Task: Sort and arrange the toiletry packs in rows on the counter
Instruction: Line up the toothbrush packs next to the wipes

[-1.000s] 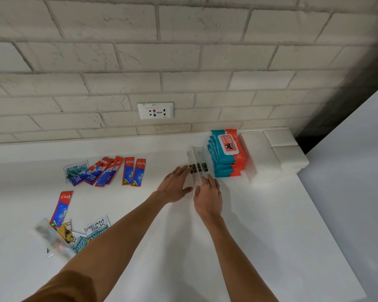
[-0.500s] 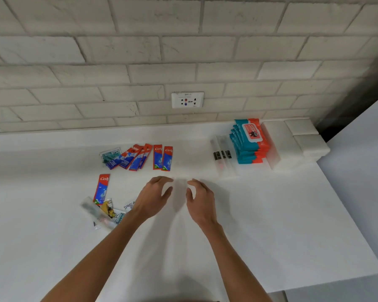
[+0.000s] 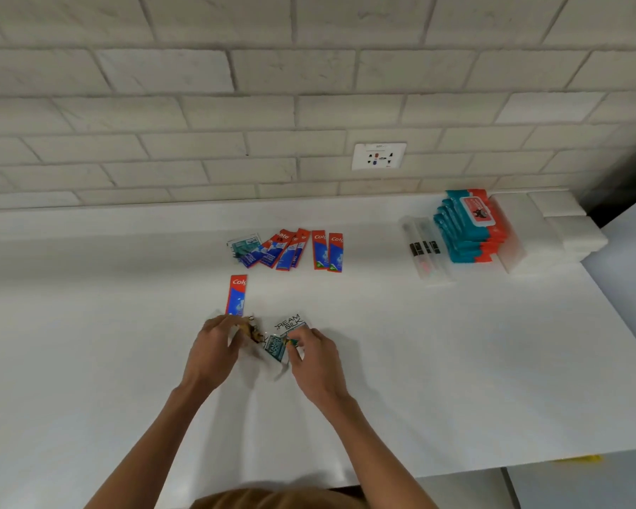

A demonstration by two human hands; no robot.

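A small heap of sachets lies mid-counter: a white Cream Silk sachet [image 3: 290,322], a teal sachet [image 3: 275,349] and a yellow-brown one [image 3: 253,333]. My left hand [image 3: 216,352] curls its fingers onto the heap's left side at the yellow-brown sachet. My right hand [image 3: 314,358] pinches the teal sachet's right edge. A single red-blue toothpaste sachet [image 3: 236,295] lies just behind the heap. Farther back, several toothpaste sachets [image 3: 302,249] lie in a row beside a teal pack [image 3: 244,247]. Clear toothbrush packs [image 3: 425,251] lie at the right.
Stacked teal-and-red wet wipe packs [image 3: 469,225] and white tissue packs [image 3: 551,233] stand at the back right corner. A wall socket [image 3: 379,156] sits above the white counter [image 3: 456,361]. The counter's front edge runs near my body; its right edge drops off.
Both hands left the toothbrush packs at the right, moved left and toward me, and now hold sachets in the loose heap. The view swung left.
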